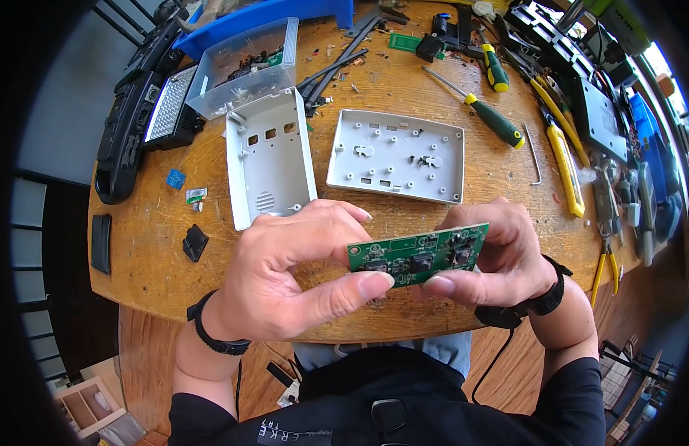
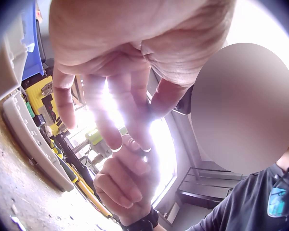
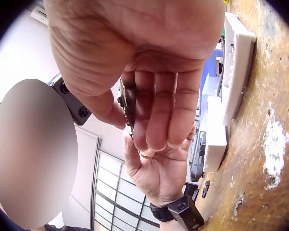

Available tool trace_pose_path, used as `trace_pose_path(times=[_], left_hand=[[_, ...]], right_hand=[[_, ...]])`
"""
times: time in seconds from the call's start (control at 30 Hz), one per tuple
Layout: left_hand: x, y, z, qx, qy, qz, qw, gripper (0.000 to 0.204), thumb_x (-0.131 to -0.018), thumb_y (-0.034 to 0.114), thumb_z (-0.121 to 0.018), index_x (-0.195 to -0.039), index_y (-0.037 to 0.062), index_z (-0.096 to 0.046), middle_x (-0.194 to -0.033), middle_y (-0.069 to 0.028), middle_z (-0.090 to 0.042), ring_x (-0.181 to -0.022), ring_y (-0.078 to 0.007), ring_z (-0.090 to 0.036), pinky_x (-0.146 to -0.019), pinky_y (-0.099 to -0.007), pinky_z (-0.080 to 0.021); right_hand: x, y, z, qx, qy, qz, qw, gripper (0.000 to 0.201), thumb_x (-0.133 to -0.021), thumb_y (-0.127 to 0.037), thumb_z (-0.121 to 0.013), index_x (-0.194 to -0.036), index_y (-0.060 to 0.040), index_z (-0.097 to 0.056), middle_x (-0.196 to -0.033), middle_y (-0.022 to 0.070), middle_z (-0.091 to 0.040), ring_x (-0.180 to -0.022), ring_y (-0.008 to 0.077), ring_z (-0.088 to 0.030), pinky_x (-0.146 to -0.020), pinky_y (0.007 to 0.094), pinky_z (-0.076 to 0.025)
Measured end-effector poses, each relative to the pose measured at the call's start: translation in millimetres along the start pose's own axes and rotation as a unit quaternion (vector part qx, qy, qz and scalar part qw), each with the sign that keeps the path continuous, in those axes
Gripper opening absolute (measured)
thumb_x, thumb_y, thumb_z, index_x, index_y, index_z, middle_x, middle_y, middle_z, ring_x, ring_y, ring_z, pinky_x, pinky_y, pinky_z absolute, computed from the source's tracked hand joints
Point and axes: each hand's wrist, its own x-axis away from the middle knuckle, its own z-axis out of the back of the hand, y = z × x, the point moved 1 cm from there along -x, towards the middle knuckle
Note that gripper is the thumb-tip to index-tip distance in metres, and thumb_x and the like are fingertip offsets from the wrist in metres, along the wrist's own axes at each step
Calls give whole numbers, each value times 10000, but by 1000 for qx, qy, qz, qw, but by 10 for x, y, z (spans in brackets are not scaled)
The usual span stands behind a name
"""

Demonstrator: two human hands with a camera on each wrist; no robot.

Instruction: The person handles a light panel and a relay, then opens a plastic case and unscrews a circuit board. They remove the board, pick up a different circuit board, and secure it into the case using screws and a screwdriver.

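Observation:
A green circuit board [image 1: 411, 254] with several black square parts is held up between both hands in the head view, its face tilted toward the head camera. My left hand [image 1: 300, 267] pinches its left end, thumb along the lower edge and fingers behind. On the right end, my right hand [image 1: 508, 256] grips it the same way, thumb at the lower edge. Edge-on in the right wrist view, the board [image 3: 127, 106] lies between thumb and fingers. Beyond the hands lie two pale plastic case halves, one on the left [image 1: 270, 167] and one in the middle [image 1: 396, 156].
A clear plastic bin [image 1: 244, 67] of small parts stands at the back left of the wooden table [image 1: 158, 245]. Green-and-yellow screwdrivers [image 1: 496, 119], a hex key [image 1: 534, 152] and a yellow cutter knife [image 1: 566, 171] lie to the right. A black device [image 1: 129, 111] sits far left.

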Motion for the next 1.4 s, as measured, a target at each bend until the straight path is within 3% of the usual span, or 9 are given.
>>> trace_pose_path(times=[0.1, 0.2, 0.33, 0.43, 0.73, 0.83, 0.93, 1.03, 1.4], left_hand=[[-10, 17, -8, -6, -6, -7, 1000, 139, -776, 112, -764, -800, 1, -685, -727, -71, -654, -702, -188, -628, -890, -395, -484], [-14, 25, -6, -12, -1, 20, 1000, 172, -778, 190, -724, -734, 27, -694, -722, -82, -697, -736, -196, -640, -937, -451, -435], [-9, -2, -4, -24, -19, -10, 999, 149, -761, 112, -778, -798, -4, -692, -741, -78, -660, -721, -194, -631, -889, -388, -482], [-6, -3, -17, -23, -27, -3, 999, 169, -754, 126, -794, -812, -1, -699, -752, -83, -666, -742, -201, -636, -887, -385, -481], [-17, -9, -22, -41, -53, -10, 998, 178, -753, 132, -802, -808, -1, -697, -762, -86, -672, -758, -211, -642, -880, -384, -482], [-15, -12, -26, -30, -41, -12, 999, 162, -759, 117, -792, -799, -4, -692, -744, -79, -659, -748, -208, -634, -882, -383, -481], [1, 18, -1, 5, -15, 16, 1000, 145, -774, 107, -773, -792, -7, -685, -711, -67, -630, -739, -200, -619, -884, -380, -480], [12, 12, 10, 39, 10, 48, 998, 143, -787, 109, -760, -784, -8, -676, -680, -55, -601, -738, -195, -606, -884, -375, -480], [18, 108, -7, 68, -3, 114, 991, 251, -900, 222, -668, -780, 1, -665, -741, -74, -660, -751, -205, -609, -783, -318, -481]], right_hand=[[-18, 43, -3, 0, 4, 27, 1000, 185, -817, -197, -749, -819, -31, -666, -626, 18, -595, -598, 81, -548, -560, 247, -406], [-17, 34, -11, -17, 0, 6, 1000, 198, -826, -205, -744, -802, -27, -660, -602, 13, -576, -577, 80, -531, -547, 248, -395], [-28, 14, -19, -27, 11, 16, 999, 208, -824, -203, -749, -779, -24, -654, -589, 9, -566, -564, 76, -517, -535, 248, -387], [-37, -32, 10, 23, -22, -8, 999, 162, -768, -87, -751, -757, 19, -629, -721, 112, -677, -618, 127, -600, -529, 262, -408], [-29, 1, 5, 72, -16, 62, 995, 191, -773, -62, -738, -640, -3, -614, -569, 73, -600, -468, 136, -518, -450, 281, -345], [-19, -11, 22, 93, -42, 69, 992, 157, -779, -67, -729, -689, 15, -630, -606, 96, -628, -517, 141, -562, -479, 278, -379], [14, -8, -14, -17, -15, 24, 999, 210, -870, -180, -672, -770, 4, -650, -606, 23, -592, -551, 78, -525, -513, 247, -396], [18, -27, -13, -87, -11, 16, 996, 239, -938, -175, -554, -993, 29, -666, -802, 60, -687, -665, 102, -594, -619, 253, -489], [45, -18, 17, -136, 9, 18, 990, 239, -949, -140, -517, -1038, 59, -615, -873, 125, -683, -695, 127, -631, -615, 259, -508]])
